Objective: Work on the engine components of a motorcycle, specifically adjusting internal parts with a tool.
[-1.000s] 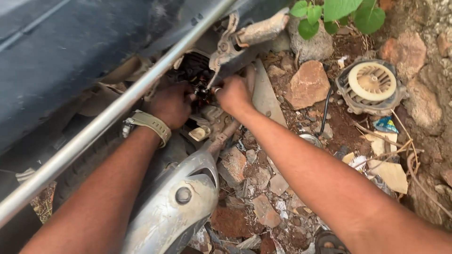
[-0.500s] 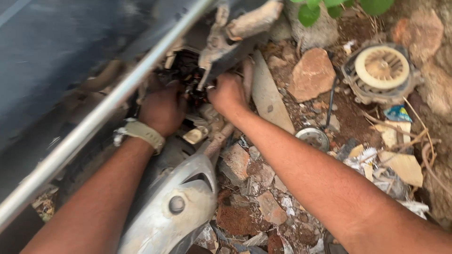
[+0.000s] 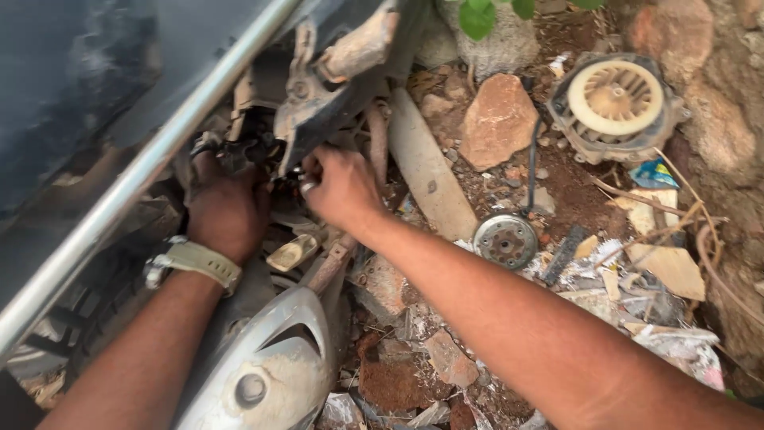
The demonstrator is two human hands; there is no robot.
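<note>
Both hands reach into the dirty engine area (image 3: 270, 151) of a scooter lying under a chrome rail (image 3: 151, 159). My left hand (image 3: 227, 207), with a pale wristwatch (image 3: 195, 261) on the wrist, presses into the dark mechanism; its fingertips are hidden. My right hand (image 3: 342, 191) has its fingers closed around a small metal part beneath a rusty bracket (image 3: 318, 103). What exactly each hand grips is too small and shadowed to tell.
A grey plastic scooter cover (image 3: 263, 366) lies below my hands. On the rubble ground to the right lie a round metal disc (image 3: 505, 240), a cream fan in a housing (image 3: 613, 99), a large stone (image 3: 497, 119), a flat grey bar (image 3: 430, 171) and scraps.
The view has shifted slightly downward and closer. Both hands stay in the same spot of the engine, with the right hand's fingers working a little.
</note>
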